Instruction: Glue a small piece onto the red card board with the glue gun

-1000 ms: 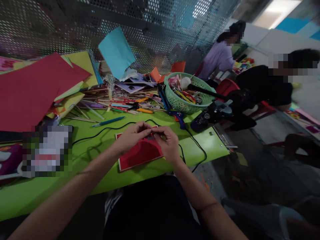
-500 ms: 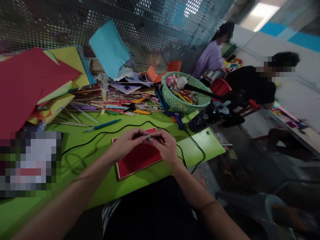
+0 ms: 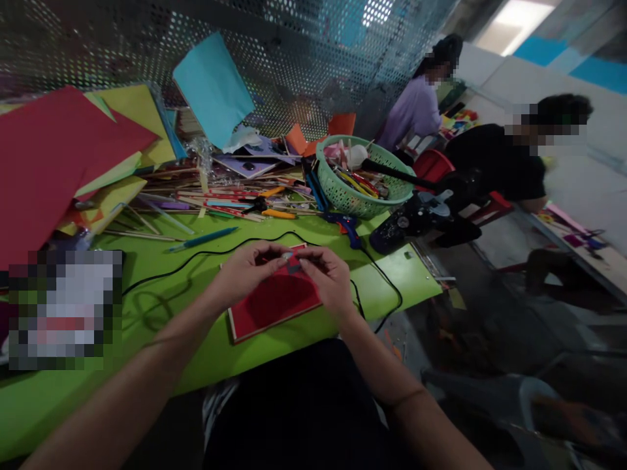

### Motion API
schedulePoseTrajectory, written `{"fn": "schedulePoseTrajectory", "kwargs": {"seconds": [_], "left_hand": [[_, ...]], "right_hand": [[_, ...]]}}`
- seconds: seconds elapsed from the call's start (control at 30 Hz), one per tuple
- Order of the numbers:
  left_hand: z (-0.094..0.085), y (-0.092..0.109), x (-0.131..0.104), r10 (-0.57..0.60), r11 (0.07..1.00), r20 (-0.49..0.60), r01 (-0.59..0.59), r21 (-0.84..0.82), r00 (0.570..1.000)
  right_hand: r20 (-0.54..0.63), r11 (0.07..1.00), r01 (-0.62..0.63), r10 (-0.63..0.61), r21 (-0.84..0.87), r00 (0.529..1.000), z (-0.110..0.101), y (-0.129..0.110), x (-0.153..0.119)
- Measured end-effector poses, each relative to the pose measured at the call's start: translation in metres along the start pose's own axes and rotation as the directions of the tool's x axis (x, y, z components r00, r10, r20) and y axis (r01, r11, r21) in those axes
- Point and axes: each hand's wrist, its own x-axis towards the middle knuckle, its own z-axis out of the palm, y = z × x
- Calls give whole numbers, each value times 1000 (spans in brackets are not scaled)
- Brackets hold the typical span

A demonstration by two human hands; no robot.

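Observation:
Between the fingertips of both hands is a small dark grey piece, too small to name its kind. My left hand pinches it from the left, thumb against fingers. From the other side my right hand pinches it too. Both hands hover over a red panel with a thin pale wooden border, which lies on the green table. The hands and their shadow cover the panel's upper part. Just beyond my right hand rests a blue glue gun with its black cord.
A green basket of tools stands behind the glue gun, beside a dark bottle-like object. Sticks, pliers and coloured paper crowd the back and left. A teal pen lies nearer. Two people sit at the right.
The fingertips have drawn slightly apart, and more of the grey piece shows between them. The view has shifted a little; the panel stays under the hands.

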Motion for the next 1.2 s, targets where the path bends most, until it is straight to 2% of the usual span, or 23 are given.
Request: {"fn": "schedulePoseTrajectory", "kwargs": {"seconds": [0.13,0.23,0.3,0.37,0.43,0.53,0.63,0.73,0.87,0.93,1.0,1.07,1.13,1.2], "left_hand": [[-17,6,4,24,999,-117,-20,30,993],[-25,7,8,38,999,-167,-39,-2,985],[-26,8,9,15,999,-178,-23,-38,984],[-26,8,10,-13,997,-191,-3,-82,982],[-26,8,11,-33,993,-208,8,-119,978],[-27,6,12,-51,990,-224,19,-142,973],[-29,3,13,-53,989,-221,21,-144,974],[-31,0,13,-51,989,-232,16,-150,971],[-32,0,14,-28,985,-264,-18,-169,964],[-32,1,14,-30,982,-273,-23,-189,961],[-33,2,14,-46,977,-270,-14,-214,962],[-32,3,14,-59,970,-260,-6,-242,964],[-31,4,13,-65,963,-253,-6,-269,965],[-30,5,13,-63,955,-252,-14,-295,966]], "right_hand": [[-47,999,24,-27,-48,999,-11,-4,-1],[-67,985,65,-76,-158,995,-32,-6,2],[-94,946,105,-140,-308,986,-52,-7,7],[-110,861,134,-213,-491,971,-72,-6,13],[-92,734,133,-258,-666,962,-89,-4,19],[-47,541,75,-207,-838,977,-103,1,28],[-68,419,-7,-131,-908,989,-106,10,37],[-104,315,-64,-111,-947,988,-103,16,46],[-145,229,-129,-53,-965,988,-97,21,57],[-175,234,-172,8,-957,985,-95,22,62],[-209,309,-216,57,-926,976,-97,23,66],[-262,510,-276,102,-814,960,-101,26,70],[-293,710,-322,168,-627,941,-106,29,72],[-273,813,-337,228,-476,935,-109,29,73]]}}
